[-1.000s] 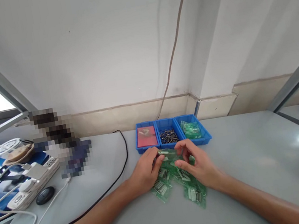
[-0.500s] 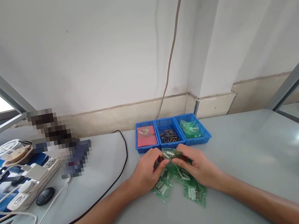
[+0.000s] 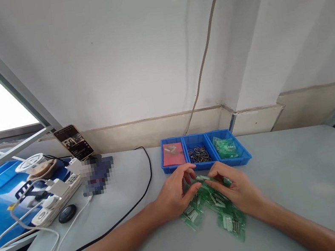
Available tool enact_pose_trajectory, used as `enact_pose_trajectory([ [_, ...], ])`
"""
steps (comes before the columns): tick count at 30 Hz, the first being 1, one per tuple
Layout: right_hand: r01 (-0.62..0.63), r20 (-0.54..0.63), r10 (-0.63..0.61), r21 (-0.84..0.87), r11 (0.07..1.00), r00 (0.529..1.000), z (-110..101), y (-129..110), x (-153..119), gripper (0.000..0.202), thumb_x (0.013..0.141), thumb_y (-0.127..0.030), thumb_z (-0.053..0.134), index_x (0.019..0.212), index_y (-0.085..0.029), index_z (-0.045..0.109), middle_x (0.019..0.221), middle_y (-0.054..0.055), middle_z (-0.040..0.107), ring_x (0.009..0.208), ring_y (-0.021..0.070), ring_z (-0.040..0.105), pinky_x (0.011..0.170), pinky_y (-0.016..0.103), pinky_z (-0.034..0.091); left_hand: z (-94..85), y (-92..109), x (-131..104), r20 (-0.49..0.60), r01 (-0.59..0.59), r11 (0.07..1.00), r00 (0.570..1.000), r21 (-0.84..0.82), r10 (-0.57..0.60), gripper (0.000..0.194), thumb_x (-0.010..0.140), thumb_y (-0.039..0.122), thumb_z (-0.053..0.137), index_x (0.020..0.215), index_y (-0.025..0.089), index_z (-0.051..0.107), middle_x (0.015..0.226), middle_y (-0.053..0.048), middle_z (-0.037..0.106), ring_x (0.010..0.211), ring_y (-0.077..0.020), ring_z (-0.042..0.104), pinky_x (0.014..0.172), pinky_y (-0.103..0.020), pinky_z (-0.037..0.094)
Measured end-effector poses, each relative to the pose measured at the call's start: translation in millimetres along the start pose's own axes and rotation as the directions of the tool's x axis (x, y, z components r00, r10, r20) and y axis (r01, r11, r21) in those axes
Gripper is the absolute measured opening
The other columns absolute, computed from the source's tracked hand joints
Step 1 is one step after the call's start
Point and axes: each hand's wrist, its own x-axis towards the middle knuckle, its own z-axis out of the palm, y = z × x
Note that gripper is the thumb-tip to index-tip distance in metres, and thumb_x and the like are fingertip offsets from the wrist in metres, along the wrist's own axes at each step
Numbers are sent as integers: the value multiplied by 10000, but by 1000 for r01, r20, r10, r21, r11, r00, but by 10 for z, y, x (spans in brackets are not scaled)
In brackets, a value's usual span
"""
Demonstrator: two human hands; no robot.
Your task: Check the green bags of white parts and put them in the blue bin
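My right hand is closed, with thumb and fingers pinching a small green see-through plastic bag. My left hand is at the other end of this bag, its thumb on the plastic and its index finger lifted away. Its other fingers curl in behind the thumb, partly hidden. Under both hands, several more green bags lie on the grey table, with white plugs and metal screws showing through the film. One of them lies below my left hand.
Behind my hands stand three joined blue bins: one with a red sheet and pale plugs, one with screws, one with green bags. To the left are a black cable, mouse, power strip and propped phone.
The view has turned slightly left, so things appear shifted right. My left index finger has lifted off the bag, while my right hand keeps its pinch.
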Motion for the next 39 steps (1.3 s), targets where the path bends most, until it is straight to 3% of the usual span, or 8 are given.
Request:
enact_pose_trajectory([
  [4, -6, -15, 6, -33, 999, 1000, -5, 0, -6, 376, 1104, -401, 473, 766, -241, 439, 746, -24, 500, 677, 168, 482, 623, 285, 392, 2, -16, -6, 8, -13, 1000, 1000, 6, 13, 462, 1045, 339, 602, 1460, 248, 421, 1158, -59, 661, 946, -184, 624, 895, -340, 546],
  [13, 22, -16, -23, -43, 999, 1000, 2, 20, -17, 363, 1102, -377, 480, 766, -238, 475, 744, -17, 516, 678, 172, 505, 634, 295, 417, -5, 3, -4, -7, -88, 995, 996, 44, 88, 558, 1049, 250, 562, 1555, 264, 328, 1192, -70, 643, 947, -184, 619, 912, -352, 562],
  [16, 28, -4, -28, -60, 998, 1000, 13, 23, -22, 357, 1074, -390, 547, 763, -239, 457, 746, -23, 505, 679, 170, 492, 624, 289, 409, -19, 9, 8, 6, -148, 986, 989, 82, 148, 513, 1029, 149, 519, 1517, 280, 429, 1273, -90, 609, 1028, -197, 626, 929, -355, 570],
  [20, 80, 41, -76, -97, 992, 996, 34, 22, -42, 402, 1099, -382, 492, 730, -237, 429, 713, -22, 488, 673, 172, 495, 630, 295, 402, -28, -8, 26, 8, -176, 978, 984, 114, 176, 392, 1007, 148, 575, 1382, 259, 589, 1305, -103, 581, 1175, -225, 612, 1007, -370, 559],
  [26, 100, 13, -99, -144, 985, 995, 38, -2, -54, 420, 1098, -408, 492, 716, -239, 451, 697, -13, 509, 648, 173, 496, 604, 306, 405, -31, -8, 33, -19, -181, 974, 983, 139, 185, 241, 1004, 189, 606, 1235, 224, 664, 1276, -115, 593, 1142, -233, 611, 1002, -383, 547],
  [29, 36, -23, -39, -120, 992, 999, -2, -26, -43, 336, 1105, -403, 467, 823, -241, 552, 759, 7, 586, 683, 186, 550, 626, 314, 449, -40, 23, 36, 1, -189, 971, 982, 146, 191, 144, 1042, 244, 564, 1126, 193, 670, 1206, -123, 623, 1107, -238, 611, 985, -390, 541],
  [33, 68, -79, -77, -104, 992, 994, -44, -55, -36, 207, 1063, -406, 551, 1191, -258, 618, 1048, 76, 676, 837, 230, 631, 732, 362, 541, -46, 41, 44, 20, -184, 974, 983, 133, 183, 203, 1088, 298, 496, 1117, 171, 652, 1154, -132, 643, 1077, -240, 606, 962, -388, 532],
  [39, 172, -4, -174, -145, 974, 985, -6, -30, -26, 135, 1079, -281, 547, 1180, -280, 636, 1065, 81, 699, 995, 274, 631, 844, 421, 540, -33, -6, 45, 16, -172, 981, 985, 88, 172, 228, 1098, 363, 502, 1060, 179, 631, 1076, -106, 671, 1020, -226, 613, 929, -365, 521],
])
